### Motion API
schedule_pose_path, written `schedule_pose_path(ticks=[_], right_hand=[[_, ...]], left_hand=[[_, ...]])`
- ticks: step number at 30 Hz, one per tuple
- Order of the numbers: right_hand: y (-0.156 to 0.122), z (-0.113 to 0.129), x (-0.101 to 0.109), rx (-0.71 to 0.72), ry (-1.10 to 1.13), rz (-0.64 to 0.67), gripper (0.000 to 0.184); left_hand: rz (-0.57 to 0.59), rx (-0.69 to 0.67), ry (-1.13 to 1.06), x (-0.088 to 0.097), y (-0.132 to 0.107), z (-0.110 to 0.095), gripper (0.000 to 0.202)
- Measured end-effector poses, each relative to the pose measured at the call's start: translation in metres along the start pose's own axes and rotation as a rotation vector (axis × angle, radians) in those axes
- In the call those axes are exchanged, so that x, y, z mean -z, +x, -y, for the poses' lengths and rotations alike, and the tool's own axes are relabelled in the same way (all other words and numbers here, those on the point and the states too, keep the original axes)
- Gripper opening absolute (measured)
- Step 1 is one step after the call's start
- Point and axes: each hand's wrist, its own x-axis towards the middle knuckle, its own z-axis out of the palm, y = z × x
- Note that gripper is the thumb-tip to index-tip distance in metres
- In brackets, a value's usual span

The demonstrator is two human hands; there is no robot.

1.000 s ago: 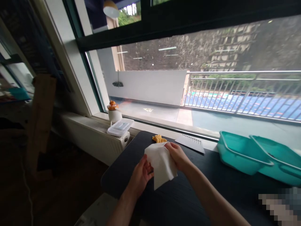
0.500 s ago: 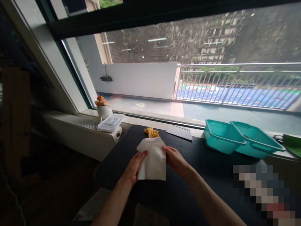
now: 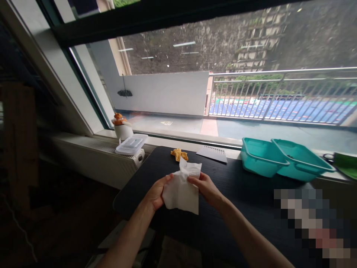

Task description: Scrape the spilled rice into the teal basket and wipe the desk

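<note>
Between my hands a white paper tissue (image 3: 181, 195) hangs above the dark table (image 3: 223, 186). My left hand (image 3: 160, 191) grips its left edge, thumb in front and the other fingers mostly hidden behind. On the right side, my right hand (image 3: 205, 188) pinches the tissue near its upper part, thumb and fingers closed on it. The tissue's top is creased, with one corner sticking up. Just beyond it, a crumpled yellow cloth (image 3: 178, 154) lies on the table.
Two teal plastic bins (image 3: 263, 160) stand at the table's back right. A white spiral-edged notepad (image 3: 212, 153) lies by the window sill. On the radiator at left sits a clear plastic lid or box (image 3: 132, 144), near a white pot (image 3: 123, 131) with orange stuff on top.
The tissue has creased across its top and a corner now points up. My right thumb has moved inward over the tissue, while my left hand has shifted slightly.
</note>
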Motion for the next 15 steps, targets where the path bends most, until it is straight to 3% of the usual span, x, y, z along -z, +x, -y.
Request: schedule_pose_path(ticks=[4, 8, 12, 15], right_hand=[[0.005, 0.002, 0.001, 0.068, 0.106, -0.088, 0.034], [0.013, 0.001, -0.002, 0.140, 0.245, -0.145, 0.038], [0.006, 0.000, -0.008, 0.154, 0.302, -0.091, 0.043], [-0.006, 0.004, -0.001, 0.154, 0.331, 0.007, 0.046]], left_hand=[[0.071, -0.029, -0.054, -0.004, -0.002, -0.001, 0.042], [0.152, -0.016, -0.040, -0.017, -0.011, 0.015, 0.055], [0.121, -0.091, 0.005, -0.030, -0.008, 0.026, 0.039], [0.077, -0.161, 0.048, -0.032, -0.006, 0.016, 0.036]])
